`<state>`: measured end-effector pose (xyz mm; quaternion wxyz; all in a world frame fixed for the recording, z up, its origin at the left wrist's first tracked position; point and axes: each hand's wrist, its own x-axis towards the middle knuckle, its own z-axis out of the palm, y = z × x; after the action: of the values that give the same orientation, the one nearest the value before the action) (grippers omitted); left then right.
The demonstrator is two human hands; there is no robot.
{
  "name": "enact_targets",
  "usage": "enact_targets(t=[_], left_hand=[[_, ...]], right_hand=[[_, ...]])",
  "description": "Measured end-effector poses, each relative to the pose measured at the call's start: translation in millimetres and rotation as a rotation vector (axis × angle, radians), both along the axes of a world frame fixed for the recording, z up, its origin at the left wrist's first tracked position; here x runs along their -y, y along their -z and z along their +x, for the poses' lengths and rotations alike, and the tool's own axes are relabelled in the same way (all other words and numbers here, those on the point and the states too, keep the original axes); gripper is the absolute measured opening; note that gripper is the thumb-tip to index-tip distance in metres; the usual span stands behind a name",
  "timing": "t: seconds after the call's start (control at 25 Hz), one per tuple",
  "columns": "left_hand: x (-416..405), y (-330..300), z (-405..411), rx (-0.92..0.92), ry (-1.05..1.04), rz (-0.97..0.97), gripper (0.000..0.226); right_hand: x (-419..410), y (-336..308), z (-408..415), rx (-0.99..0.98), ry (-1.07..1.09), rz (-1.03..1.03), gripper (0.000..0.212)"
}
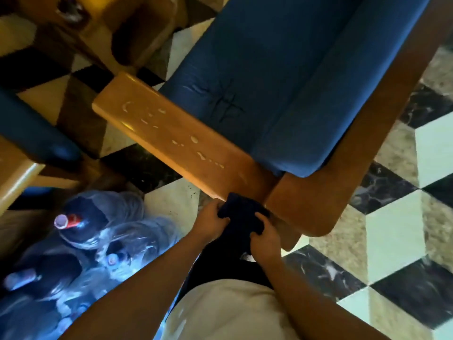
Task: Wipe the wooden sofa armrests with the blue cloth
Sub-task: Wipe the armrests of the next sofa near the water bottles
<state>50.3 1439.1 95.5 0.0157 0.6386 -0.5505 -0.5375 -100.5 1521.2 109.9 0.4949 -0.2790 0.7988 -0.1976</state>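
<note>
Several big clear water bottles [81, 244] are lying and standing on the floor to our left, crowded against each other; one is showing a red cap collar with a pale top [65, 220], and we cannot tell through the blur what is inside them. Our two hands are gripping the blue cloth [241, 217] at the near end of the wooden armrest [169, 141]. Our left hand [210, 220] is curling its fingers round the cloth's left side, and our right hand [266, 238] is bunching the right side with its fingers folded over the fabric. The cloth is looking very dark, almost navy, crumpled into a thick wad, and it is touching the armrest's near edge, just beside the joint where the armrest is meeting the wooden back frame [326, 200].

The armrest itself is running away from us toward the upper left, honey-coloured and glossy, and it is carrying a trail of pale, whitish spots and smears along its top. Beside it the blue seat cushion [277, 77] is showing creases and a stitched cross mark. Under everything the checkered floor [397, 231] is spreading in black, white and mottled tiles
</note>
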Motion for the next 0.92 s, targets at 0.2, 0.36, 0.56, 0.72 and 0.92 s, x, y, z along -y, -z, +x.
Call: enact_targets(t=[0.2,0.36,0.56,0.72,0.92], left_hand=[[17,4,-47,-0.07,0.091,-0.093,0.041],[39,39,-73,0.038,0.328,-0.235,0.036],[68,55,-61,0.049,0.648,-0.407,0.033],[104,54,-59,-0.124,0.866,-0.573,0.027],[164,53,-55,-0.093,1.028,-0.733,0.02]], right_hand=[[-17,25,0,-0.245,0.179,-0.179,0.056],[-13,56,6,-0.367,0.225,-0.08,0.056],[11,55,63,-0.606,0.361,0.127,0.052],[48,69,90,-0.71,0.367,-0.084,0.042],[75,100,89,-0.712,0.209,0.039,0.053]])
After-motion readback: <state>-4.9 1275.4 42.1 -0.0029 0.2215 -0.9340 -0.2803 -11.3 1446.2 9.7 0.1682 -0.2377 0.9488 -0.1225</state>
